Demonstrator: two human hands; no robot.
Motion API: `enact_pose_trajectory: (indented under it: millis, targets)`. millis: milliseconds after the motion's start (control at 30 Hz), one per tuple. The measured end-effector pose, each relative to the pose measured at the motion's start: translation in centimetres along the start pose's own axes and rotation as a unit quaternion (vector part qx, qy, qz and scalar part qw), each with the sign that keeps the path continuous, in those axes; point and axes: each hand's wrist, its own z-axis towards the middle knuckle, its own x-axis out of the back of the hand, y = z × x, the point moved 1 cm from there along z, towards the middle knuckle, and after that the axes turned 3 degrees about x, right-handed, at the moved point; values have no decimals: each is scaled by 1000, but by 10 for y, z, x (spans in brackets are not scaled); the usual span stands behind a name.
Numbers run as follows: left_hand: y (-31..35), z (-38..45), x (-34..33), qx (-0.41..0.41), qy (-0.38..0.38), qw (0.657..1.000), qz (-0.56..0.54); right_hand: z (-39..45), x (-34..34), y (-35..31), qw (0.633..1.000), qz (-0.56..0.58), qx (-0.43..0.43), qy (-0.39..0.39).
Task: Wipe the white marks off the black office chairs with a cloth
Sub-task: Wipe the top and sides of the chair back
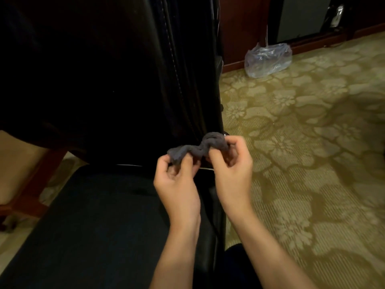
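A black office chair [108, 84] fills the left half of the view, its tall leather backrest upright and its dark seat [93, 222] below. A small grey cloth [198, 148], bunched into a wavy strip, is held between both hands just above the seat's right rear corner. My left hand [177, 182] pinches the cloth's left end. My right hand [231, 165] pinches its right end. A thin pale line [129, 165] runs along the seam where backrest meets seat. No white marks stand out on the dark leather.
Patterned yellow-green carpet [302, 153] covers the floor to the right. A crumpled clear plastic bag [267, 59] lies by the dark wooden skirting at the back. A red-brown wooden chair leg and frame [27, 197] stand at the left.
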Motion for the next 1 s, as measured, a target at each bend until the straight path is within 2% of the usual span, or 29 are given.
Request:
enact_pose_trajectory:
  millis: [133, 300, 367, 533, 633, 833, 900, 1000]
  targets:
    - [8, 1, -1, -110, -5, 989, 96, 3, -7, -3, 999, -18, 37, -12]
    - [-9, 18, 9, -118, -30, 963, 242, 25, 12, 18, 996, -35, -39, -71]
    - [-3, 16, 9, -125, -42, 967, 219, 36, 11, 8, 994, -49, -6, -101]
    - [41, 20, -3, -254, -53, 949, 179, 65, -16, -43, 976, -85, 135, -145]
    - [47, 23, -3, -268, -73, 938, 208, 67, -12, -37, 968, -104, 151, -169]
    - [17, 25, 15, -223, -76, 915, 329, 58, 19, 10, 934, -238, 156, -215]
    - [17, 24, 14, -231, -83, 913, 327, 60, 21, 8, 931, -245, 164, -213]
    - [40, 22, -1, -285, -60, 922, 253, 71, 5, -29, 932, -213, 220, -192]
